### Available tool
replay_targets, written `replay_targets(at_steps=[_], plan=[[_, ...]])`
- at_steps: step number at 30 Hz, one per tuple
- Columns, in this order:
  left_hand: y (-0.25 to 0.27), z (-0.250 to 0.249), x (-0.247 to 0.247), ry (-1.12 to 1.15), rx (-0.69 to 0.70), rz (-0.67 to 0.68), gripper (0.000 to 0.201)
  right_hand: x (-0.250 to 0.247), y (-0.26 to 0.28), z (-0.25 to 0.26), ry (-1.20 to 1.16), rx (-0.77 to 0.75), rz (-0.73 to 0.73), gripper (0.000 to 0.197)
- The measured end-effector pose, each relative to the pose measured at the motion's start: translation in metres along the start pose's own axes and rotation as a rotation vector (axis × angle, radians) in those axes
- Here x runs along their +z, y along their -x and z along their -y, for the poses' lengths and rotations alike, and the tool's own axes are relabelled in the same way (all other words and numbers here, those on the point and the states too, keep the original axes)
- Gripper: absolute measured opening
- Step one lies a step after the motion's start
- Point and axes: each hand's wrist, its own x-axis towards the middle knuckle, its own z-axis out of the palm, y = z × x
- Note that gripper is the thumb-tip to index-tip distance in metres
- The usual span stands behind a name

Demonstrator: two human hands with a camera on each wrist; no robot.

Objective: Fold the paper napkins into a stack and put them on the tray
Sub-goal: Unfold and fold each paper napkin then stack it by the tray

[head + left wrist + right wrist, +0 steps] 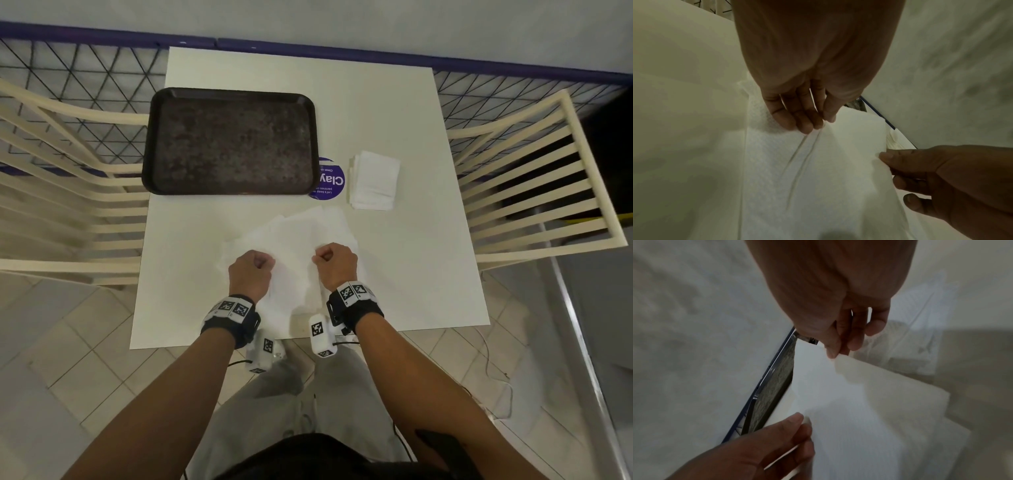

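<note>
Holding one unfolded napkin (pixel 294 236) by two corners: left hand (pixel 251 270) pinches its left corner, right hand (pixel 335 263) pinches the right one, both with fingers curled tight around the paper. The wrist views confirm the pinches, thumb against fingertips, with the sheet hanging slack between the hands and shallow creases running down from the left pinch.

Location of task items: more loose napkins lie spread on the white table (pixel 428 274) under and beyond the held one, near the front edge. A folded stack (pixel 375 180) sits to the right of the tray (pixel 229 94), just beside a round purple sticker (pixel 330 178) that the tray partly covers. The tray holds nothing.

Judgement: step in hand is one fold of this sheet; task appears partway done, since a stack exists but is not on the tray.

Notes for a clean fold:
- Keep both pinches level so the edge stays straight; uneven height should skew the crease.
- Take out the slack before laying the paper down; the paper is thin and likely tears if pulled hard.
- Bring the held corners onto the opposite corners and match them before pressing.
- Watch that the sheets underneath do not lift with this one.
- Press the crease flat with open fingers, then match its size to the stack.
</note>
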Motion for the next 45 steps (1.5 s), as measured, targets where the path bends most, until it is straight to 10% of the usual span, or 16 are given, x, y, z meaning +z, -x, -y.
replay_targets(at_steps=[14, 37, 40, 45], plan=[[0.002, 0.0, 0.013, -0.18, 0.053, 0.099, 0.013, -0.018, -0.022, -0.009, 0.01, 0.02, -0.031, 0.012], [0.011, -0.036, 0.053, -0.4, 0.001, -0.222, 0.014, -0.072, -0.053, -0.032, 0.001, -0.162, 0.149, 0.006], [0.02, -0.047, 0.058, -0.273, 0.133, -0.336, 0.017, -0.079, -0.054, -0.03, -0.102, -0.197, 0.23, 0.003], [0.02, -0.064, 0.055, 0.069, -0.003, -0.075, 0.041, -0.087, -0.054, -0.025, -0.173, -0.231, 0.268, 0.004]])
